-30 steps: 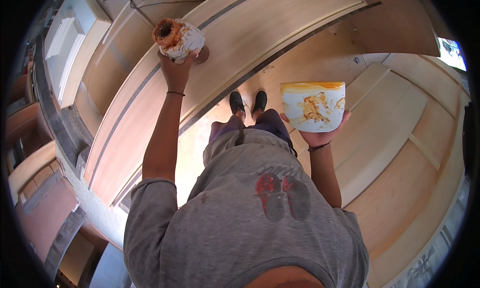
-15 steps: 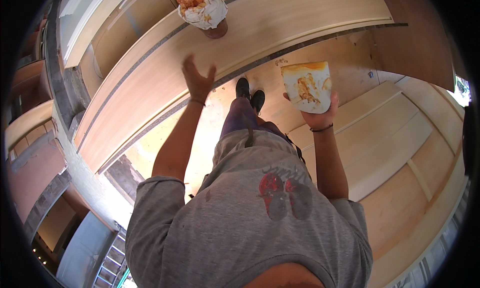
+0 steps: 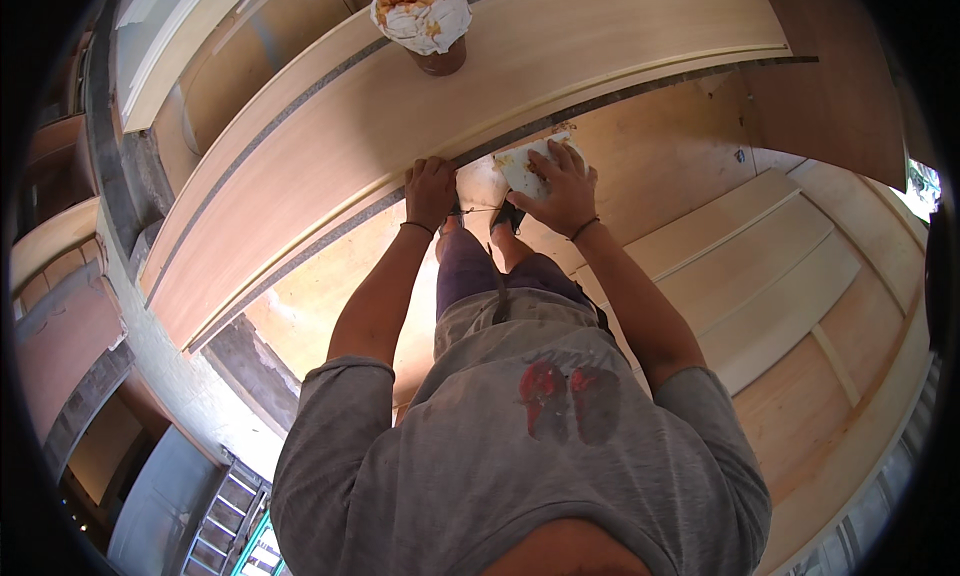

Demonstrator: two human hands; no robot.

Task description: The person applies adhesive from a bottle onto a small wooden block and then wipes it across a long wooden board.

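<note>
My right hand (image 3: 562, 188) is closed on a flat white spreader (image 3: 519, 168) smeared with orange-brown paste. It holds the spreader low by the near edge of a long pale wooden panel (image 3: 560, 46), fingers spread over its back. My left hand (image 3: 430, 192) has its fingers curled over that same panel edge, left of the spreader. Farther off on the panel stands a brown tub (image 3: 440, 58) with a paste-stained white wrapping (image 3: 430, 21) around its top and orange-brown paste above.
Pale boards (image 3: 745, 251) lie to the right, with a brown upright panel (image 3: 850, 106) beyond them. A ladder (image 3: 220, 521) is at the lower left. My shoes (image 3: 508, 214) are below, just in front of the panel edge.
My left hand has come down from open in the air onto the panel edge. My right hand has brought the spreader left and turned it over, toward the edge.
</note>
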